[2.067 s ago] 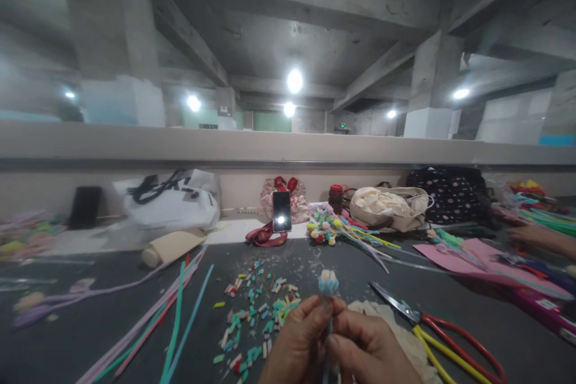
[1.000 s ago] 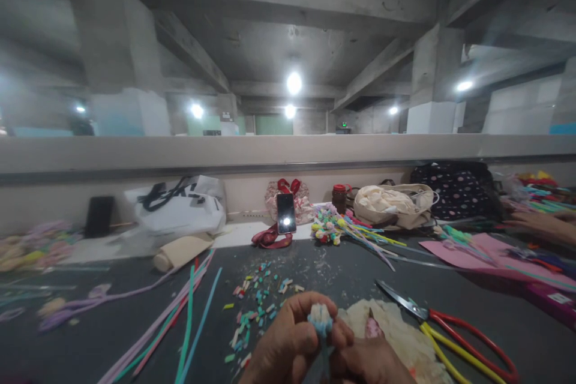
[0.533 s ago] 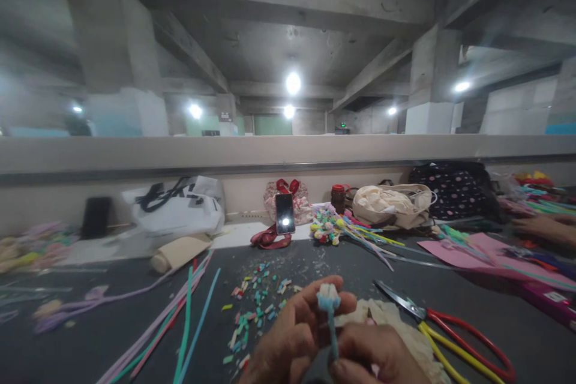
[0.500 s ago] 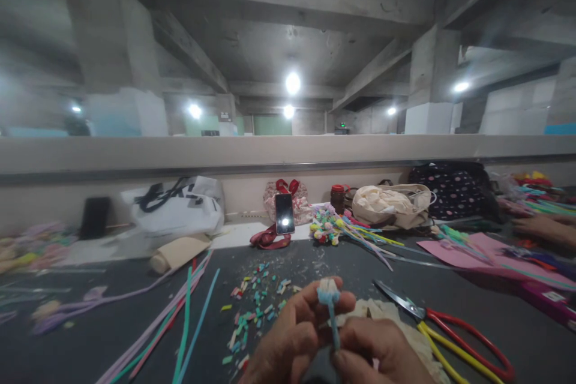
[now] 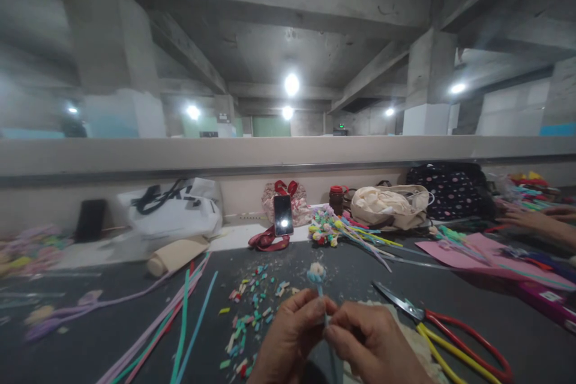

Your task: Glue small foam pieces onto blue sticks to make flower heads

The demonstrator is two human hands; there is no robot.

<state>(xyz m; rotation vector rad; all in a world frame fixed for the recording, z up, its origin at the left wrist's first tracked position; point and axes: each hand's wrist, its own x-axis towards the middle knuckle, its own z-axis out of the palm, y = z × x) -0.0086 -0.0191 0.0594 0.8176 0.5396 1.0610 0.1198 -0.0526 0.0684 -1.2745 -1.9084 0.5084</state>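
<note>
A small flower-like piece (image 5: 316, 273) with a pale top and light blue underside stands upright on a light blue stem. My left hand (image 5: 292, 333) pinches the stem just below the head. Close beside it, my right hand (image 5: 366, 336) pinches the same stem slightly lower. Under and behind my right hand lies a cream cloth (image 5: 416, 336). Scissors (image 5: 425, 314) with red and yellow handles rest open to the right. Short coloured clippings (image 5: 243, 330) are scattered left of my hands.
Fuzzy strips (image 5: 182, 318) lie at left. Behind are a phone (image 5: 283, 215), a bunch of coloured flower pieces (image 5: 330, 228), a white bag (image 5: 175, 210) and a beige pouch (image 5: 391, 207). Another person's hands (image 5: 540, 222) are at far right, beyond pink sheets (image 5: 486, 252).
My left fingers have moved from around the flower head down to the stem. The head now stands higher above my fingers, slightly further left. The other person's hands have shifted left.
</note>
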